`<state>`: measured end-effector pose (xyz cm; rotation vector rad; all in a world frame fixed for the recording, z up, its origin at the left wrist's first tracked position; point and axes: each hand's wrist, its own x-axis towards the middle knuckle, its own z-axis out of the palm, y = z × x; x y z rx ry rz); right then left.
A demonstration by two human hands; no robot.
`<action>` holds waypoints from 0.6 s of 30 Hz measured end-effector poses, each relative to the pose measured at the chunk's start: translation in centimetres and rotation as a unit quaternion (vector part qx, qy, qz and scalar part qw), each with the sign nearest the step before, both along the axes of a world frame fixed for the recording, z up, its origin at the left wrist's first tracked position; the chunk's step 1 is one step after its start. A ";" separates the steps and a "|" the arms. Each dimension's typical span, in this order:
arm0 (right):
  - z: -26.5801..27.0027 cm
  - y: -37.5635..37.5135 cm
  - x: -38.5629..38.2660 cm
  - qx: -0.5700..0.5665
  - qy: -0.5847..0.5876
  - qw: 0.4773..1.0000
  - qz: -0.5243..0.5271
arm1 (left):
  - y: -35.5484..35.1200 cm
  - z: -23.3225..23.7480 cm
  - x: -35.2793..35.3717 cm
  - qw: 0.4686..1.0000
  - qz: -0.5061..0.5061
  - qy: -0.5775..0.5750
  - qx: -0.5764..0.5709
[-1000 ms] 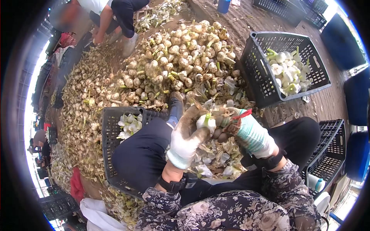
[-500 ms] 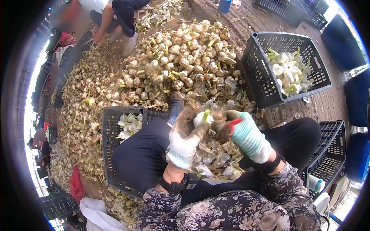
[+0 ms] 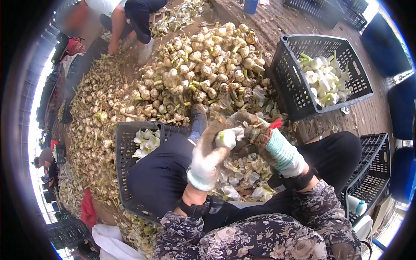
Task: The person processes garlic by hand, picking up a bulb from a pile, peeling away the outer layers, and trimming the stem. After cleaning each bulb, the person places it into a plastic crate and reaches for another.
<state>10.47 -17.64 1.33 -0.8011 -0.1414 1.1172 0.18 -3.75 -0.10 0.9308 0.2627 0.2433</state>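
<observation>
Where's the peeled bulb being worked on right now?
In the head view, the white bulb is near centre, gripped in the left hand, right beside the right hand's fingers.

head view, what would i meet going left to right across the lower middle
crumpled red fabric → black plastic crate with white bulbs → left hand in a soiled white glove → round white garlic bulb → right hand in a white-and-green glove → white-and-teal container → blue plastic barrel

co-worker's head [image 3: 74,19] blurred; blue container [image 3: 250,6] cut off by top edge.
</observation>
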 end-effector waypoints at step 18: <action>-5.2 -0.1 0.4 -0.416 -0.640 0.641 0.080 | 1.5 -0.2 -0.1 0.959 0.115 0.006 -0.260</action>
